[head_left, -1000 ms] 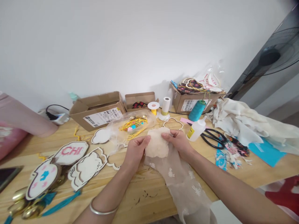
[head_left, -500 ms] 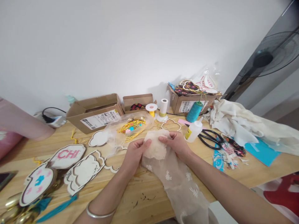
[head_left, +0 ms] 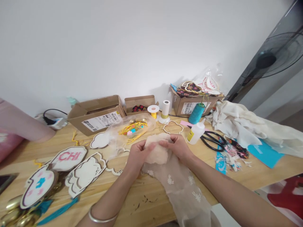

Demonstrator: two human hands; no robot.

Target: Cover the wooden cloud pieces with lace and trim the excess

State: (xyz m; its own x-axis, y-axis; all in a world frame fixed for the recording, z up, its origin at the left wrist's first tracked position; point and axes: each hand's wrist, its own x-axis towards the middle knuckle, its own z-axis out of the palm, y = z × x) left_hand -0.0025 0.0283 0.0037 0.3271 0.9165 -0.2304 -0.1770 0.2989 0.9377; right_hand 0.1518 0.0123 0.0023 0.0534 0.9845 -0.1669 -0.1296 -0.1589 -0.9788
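Observation:
My left hand (head_left: 135, 156) and my right hand (head_left: 178, 146) pinch a cream, cloud-shaped piece (head_left: 157, 153) wrapped in sheer beige fabric (head_left: 184, 189) with white embroidered flowers. Both hands press the fabric over the piece above the wooden table (head_left: 151, 201). The fabric's loose end trails toward me over the table's front edge. A silver bangle (head_left: 101, 217) sits on my left wrist.
White wooden cloud cutouts (head_left: 82, 173) and one marked "CHI" (head_left: 68, 156) lie at left. Cardboard boxes (head_left: 97, 115), thread spools (head_left: 196, 113), a glue bottle (head_left: 196, 132), black scissors (head_left: 213, 140), a bag of yellow cord (head_left: 133, 127) and white cloth (head_left: 248, 126) crowd the back and right.
My hands have drawn closer together on the piece, thumbs folding the fabric over its top edge. The view shifted slightly between the earliest frame and the later ones.

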